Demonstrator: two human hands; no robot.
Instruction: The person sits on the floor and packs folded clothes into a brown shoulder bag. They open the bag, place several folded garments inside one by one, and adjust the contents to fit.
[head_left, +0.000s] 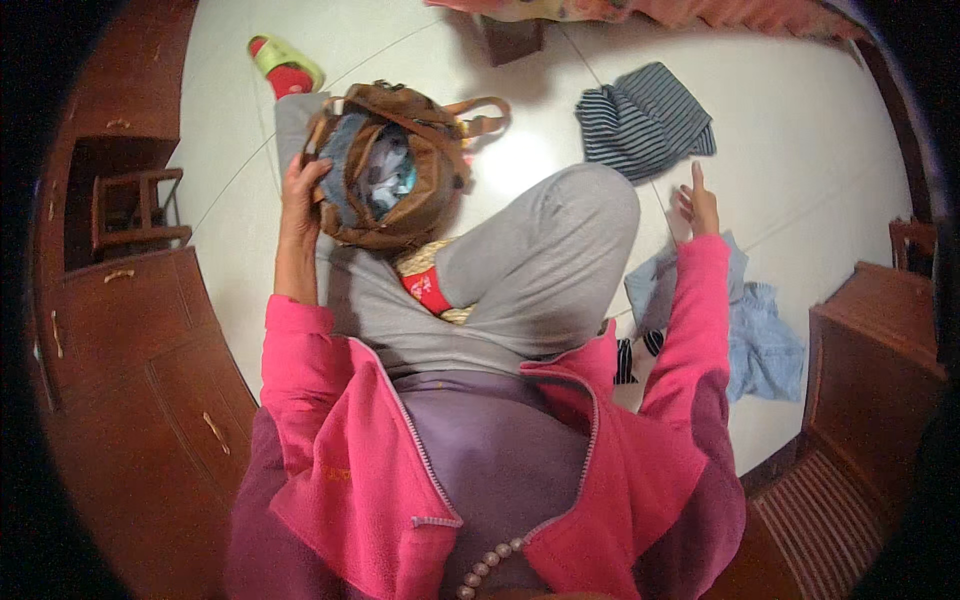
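A brown backpack (439, 202) stands with its top unzipped between my legs. My left hand (302, 187) grips its left side, the thumb over a grey-blue cloth (343, 166) at the rim. Inside the bag lie pale and teal crumpled items (391, 176), too blurred to name. Over the floor to the right, my right hand (700, 206) is held out with the index finger extended and nothing in it. Just beyond its fingertip rests a folded dark garment with light stripes (649, 120). Light-blue denim clothing (763, 341) lies below that hand, partly behind my sleeve.
Wooden cabinets (124, 322) line the left side, with a small wooden stool (139, 206) in a recess. A wooden furniture piece (874, 337) stands at right. Black-and-white striped cloth (626, 361) lies by my right hip. A reddish fabric edge (540, 9) hangs at the top.
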